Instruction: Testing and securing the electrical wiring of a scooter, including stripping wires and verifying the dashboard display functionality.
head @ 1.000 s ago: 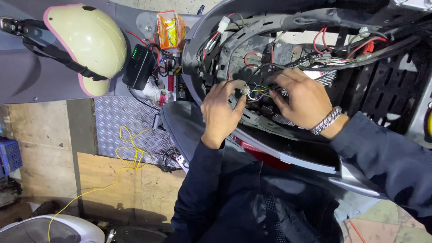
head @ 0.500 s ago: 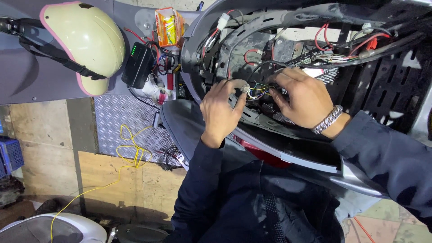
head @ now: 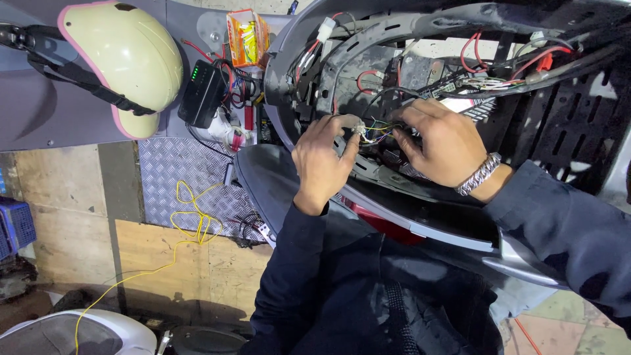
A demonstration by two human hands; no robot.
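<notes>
Orange-yellow carton [head: 246, 38] beside black box [head: 200, 93]

Floor of worn wooden boards [head: 85, 263], a diamond-plate metal sheet [head: 164, 177] at left, possibly tiles [head: 578, 335] near right.

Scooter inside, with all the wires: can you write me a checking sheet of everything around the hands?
Surface: grey scooter body, opened up, over a ridged metal plate and a wooden floor.
Job's things: small white connector with thin coloured wires, between both hands.
Clutter: cream helmet with pink rim; orange carton; black box with green lights.
Hands: left hand pinches the connector; right hand, metal bracelet on the wrist, fingers the wires.
Cables: red and black wires inside the frame; loose yellow wire on the floor.
Surroundings: blue crate at the left edge; a white scooter part below.
</notes>
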